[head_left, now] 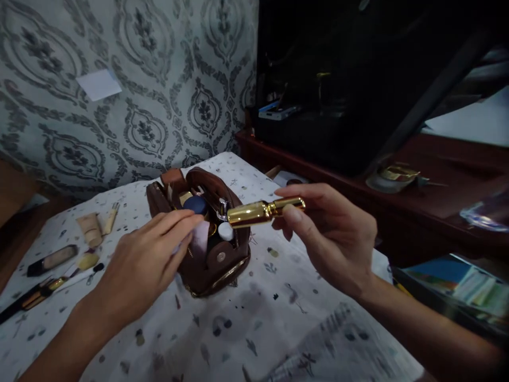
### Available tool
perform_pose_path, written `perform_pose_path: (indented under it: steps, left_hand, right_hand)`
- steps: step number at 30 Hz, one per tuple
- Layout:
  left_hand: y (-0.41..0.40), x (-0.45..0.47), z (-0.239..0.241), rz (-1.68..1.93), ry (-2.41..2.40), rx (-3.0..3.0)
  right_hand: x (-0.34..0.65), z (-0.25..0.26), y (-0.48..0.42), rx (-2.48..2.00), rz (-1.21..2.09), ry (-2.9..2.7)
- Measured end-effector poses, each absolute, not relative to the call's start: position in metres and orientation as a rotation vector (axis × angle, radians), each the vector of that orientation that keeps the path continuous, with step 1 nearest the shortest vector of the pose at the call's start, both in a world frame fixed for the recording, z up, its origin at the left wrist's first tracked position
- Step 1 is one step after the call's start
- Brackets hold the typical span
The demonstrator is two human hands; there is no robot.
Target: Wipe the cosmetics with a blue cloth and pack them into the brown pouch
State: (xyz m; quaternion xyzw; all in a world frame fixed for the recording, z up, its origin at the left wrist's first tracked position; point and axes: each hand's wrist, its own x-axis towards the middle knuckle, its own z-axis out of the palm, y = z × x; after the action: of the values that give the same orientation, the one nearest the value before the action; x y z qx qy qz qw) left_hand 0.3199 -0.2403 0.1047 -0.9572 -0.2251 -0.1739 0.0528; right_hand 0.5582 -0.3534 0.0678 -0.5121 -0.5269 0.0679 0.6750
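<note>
A brown leather cosmetics pouch (217,262) stands open on the patterned white cloth (254,329), with small jars and tubes packed inside. My right hand (330,236) pinches a shiny gold tube (262,211) by its end and holds it level just above the pouch's right side. My left hand (147,260) reaches into the pouch from the left, fingers together and touching a pale pink item (200,237) inside; whether they grip it is unclear.
Several make-up items lie on the cloth at the left: a beige tube (90,229), a slim stick (110,217), a dark flat case (51,260) and brushes (40,292). A dark wooden shelf (397,207) stands at the right, with books (457,286) below.
</note>
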Motion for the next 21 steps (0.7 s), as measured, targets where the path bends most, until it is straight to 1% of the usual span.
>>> perform_pose_path:
  steps: [6,11,17,19,21]
  left_hand:
    - [-0.252,0.300,0.092,-0.804,-0.770,-2.959]
    - [-0.243,0.286,0.079,-0.793,-0.704,-2.958]
    - [-0.239,0.286,0.072,-0.833,-0.699,-2.916]
    - [-0.242,0.290,0.070,-0.869,-0.669,-2.911]
    - [-0.247,0.293,0.068,-0.936,-0.771,-2.892]
  right_hand:
    - [0.576,0.076,-0.330,-1.167,0.134,-1.314]
    - [0.583,0.089,-0.307,-1.153,0.068,-1.610]
    - [0.568,0.107,-0.276,-1.219,0.253,-2.017]
    - [0.559,0.111,-0.266,-1.216,0.261,-2.149]
    - [0.549,0.113,-0.255,-1.213,0.240,-2.242]
